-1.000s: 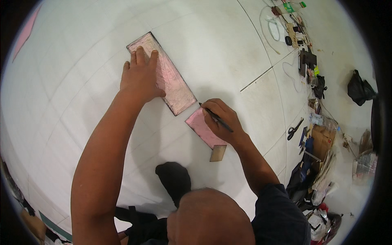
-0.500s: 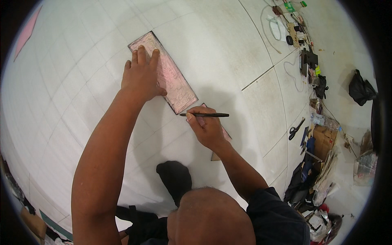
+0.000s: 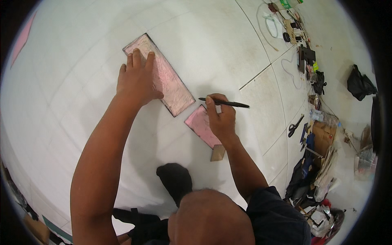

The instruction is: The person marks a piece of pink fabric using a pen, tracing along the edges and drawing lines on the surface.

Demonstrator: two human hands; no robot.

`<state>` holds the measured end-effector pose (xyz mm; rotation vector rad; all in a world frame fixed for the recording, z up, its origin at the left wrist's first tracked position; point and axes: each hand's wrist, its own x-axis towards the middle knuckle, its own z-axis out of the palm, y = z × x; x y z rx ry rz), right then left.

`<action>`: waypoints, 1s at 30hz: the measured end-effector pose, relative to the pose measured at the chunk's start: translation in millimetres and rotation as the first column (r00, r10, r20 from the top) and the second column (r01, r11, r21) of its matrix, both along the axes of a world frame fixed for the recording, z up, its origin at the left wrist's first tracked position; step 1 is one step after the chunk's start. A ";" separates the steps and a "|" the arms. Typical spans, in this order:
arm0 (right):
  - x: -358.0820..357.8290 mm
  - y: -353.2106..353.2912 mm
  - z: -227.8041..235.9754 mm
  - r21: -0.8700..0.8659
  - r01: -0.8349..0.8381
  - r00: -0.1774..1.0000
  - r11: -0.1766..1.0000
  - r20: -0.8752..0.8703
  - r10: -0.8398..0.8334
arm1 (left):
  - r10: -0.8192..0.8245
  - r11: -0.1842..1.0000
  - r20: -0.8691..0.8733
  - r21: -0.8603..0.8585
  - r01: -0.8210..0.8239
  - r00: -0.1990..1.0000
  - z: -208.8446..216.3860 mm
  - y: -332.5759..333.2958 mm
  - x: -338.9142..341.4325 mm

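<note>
A long pink rectangular piece (image 3: pixel 173 85) with dark edges and faint line markings lies on a white surface in front of me. Spread flat over its upper left part is my left hand (image 3: pixel 136 79), fingers apart, the thumb by its left long edge. My right hand (image 3: pixel 222 120) pinches a black pen (image 3: pixel 234 104), its tip pointing left, just off the rectangle's lower right corner. Under and beside that hand is a smaller pink piece (image 3: pixel 199 122) with dark edges, partly hidden by it. A small brown block (image 3: pixel 217 153) sits at that piece's lower end.
Black scissors (image 3: pixel 295 126) lie on the floor to the right. Beyond them stretches clutter with a cardboard box (image 3: pixel 324 136), cables and a black plastic bag (image 3: pixel 360 83). My dark-socked foot (image 3: pixel 175 177) rests below the pieces. Another pink sheet (image 3: pixel 22 38) shows at far left.
My right hand has moved right and slightly up with the pen, away from the rectangle's lower corner, uncovering more of the smaller pink piece. My left hand stays on the rectangle.
</note>
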<state>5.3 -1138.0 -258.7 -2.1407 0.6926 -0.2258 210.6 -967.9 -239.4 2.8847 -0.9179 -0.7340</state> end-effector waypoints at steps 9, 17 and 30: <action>-20.3 6.8 -18.3 -0.347 -0.158 0.983 0.924 0.030 0.180 | 0.020 0.965 0.170 -0.261 0.026 0.985 -35.1 44.0 -8.9; -86.7 6.8 -44.1 -0.507 -0.199 0.973 0.839 -0.202 0.110 | -0.056 0.946 0.172 -0.305 0.107 0.984 -46.4 -4.7 -2.7; 12.0 0.9 -43.3 -0.506 -0.137 0.990 0.852 -0.047 0.131 | -0.011 0.921 0.146 -0.383 0.067 0.989 -47.8 -32.2 14.7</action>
